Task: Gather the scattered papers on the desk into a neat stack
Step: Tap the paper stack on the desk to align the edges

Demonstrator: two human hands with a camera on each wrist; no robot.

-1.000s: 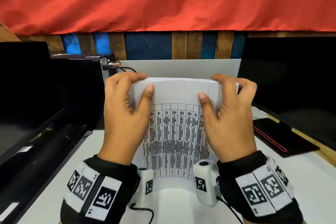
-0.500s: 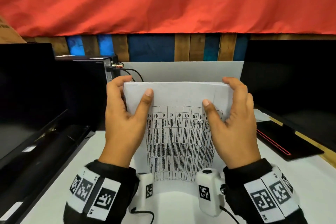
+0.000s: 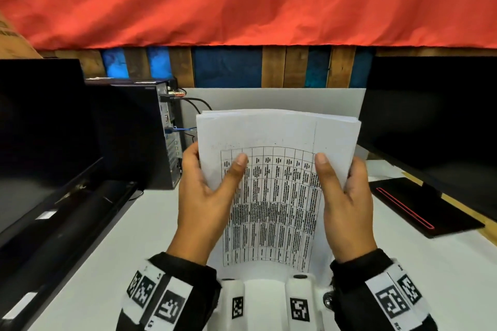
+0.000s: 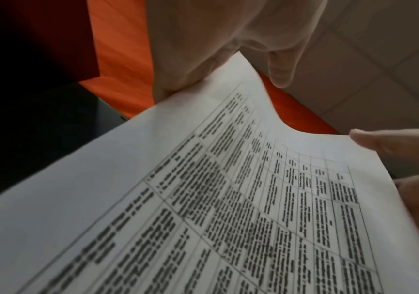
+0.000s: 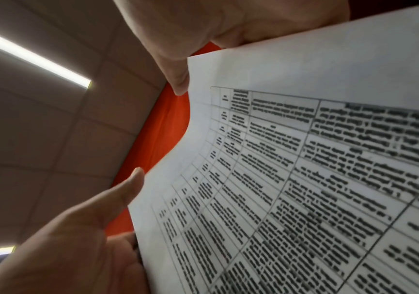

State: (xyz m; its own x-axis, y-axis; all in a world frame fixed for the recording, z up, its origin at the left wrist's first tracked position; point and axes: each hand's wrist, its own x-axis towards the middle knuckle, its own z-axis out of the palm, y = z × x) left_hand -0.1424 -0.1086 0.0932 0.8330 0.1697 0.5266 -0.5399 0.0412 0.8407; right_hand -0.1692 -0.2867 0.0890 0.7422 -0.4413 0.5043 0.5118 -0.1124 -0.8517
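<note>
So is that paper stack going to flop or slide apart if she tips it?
Probably floppy: the paper stack bows between the left hand and right hand. Sheets may slide; its top edges look fanned. Likely light, pinched only at its sides.

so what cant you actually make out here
- Table text on the stack of papers: blurred in every view.
- Bottom edge of the stack: head view, hidden behind the wrist cameras.
- Fingers of the left hand and right hand behind the sheets: covered by paper.

A red cloth (image 3: 242, 0) hangs above dark monitors (image 3: 435, 121), a computer tower (image 3: 139, 137) and a black pad (image 3: 419, 207).
</note>
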